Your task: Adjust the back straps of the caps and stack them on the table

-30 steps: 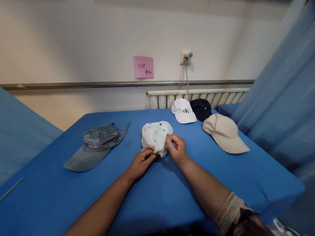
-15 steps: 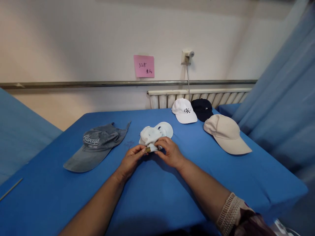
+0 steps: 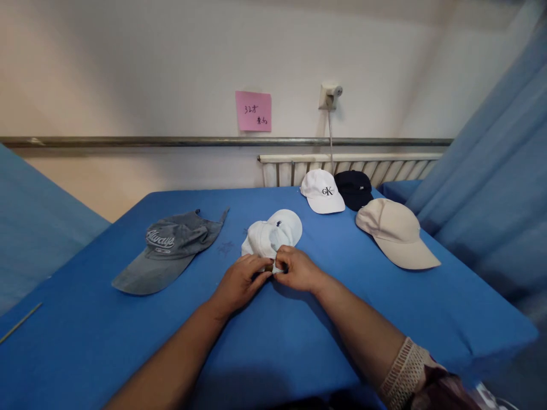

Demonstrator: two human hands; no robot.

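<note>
A pale mint-white baseball cap [image 3: 260,237] lies in the middle of the blue-covered table [image 3: 273,353], its brim pointing away from me and a small dark logo near the brim. My left hand [image 3: 243,282] pinches the back strap of this cap at a brass-coloured buckle. Close beside it, my right hand [image 3: 297,269] grips the other part of the strap, thumb and fingers closed. The fingertips partly hide the buckle and strap end. To the left rests a faded grey-blue cap [image 3: 171,245] with white "Always" lettering, its back strap undone.
At the back right sit a white cap [image 3: 321,191] and a black cap [image 3: 354,189], with a beige cap [image 3: 393,230] nearer. A thin stick [image 3: 20,323] lies at the left edge. Blue curtains [image 3: 491,171] hang at both sides; a radiator [image 3: 282,171] stands behind.
My left hand has moved right along the strap, bringing its fingers close to my right hand. The buckle has shifted right and is now more covered by fingers.
</note>
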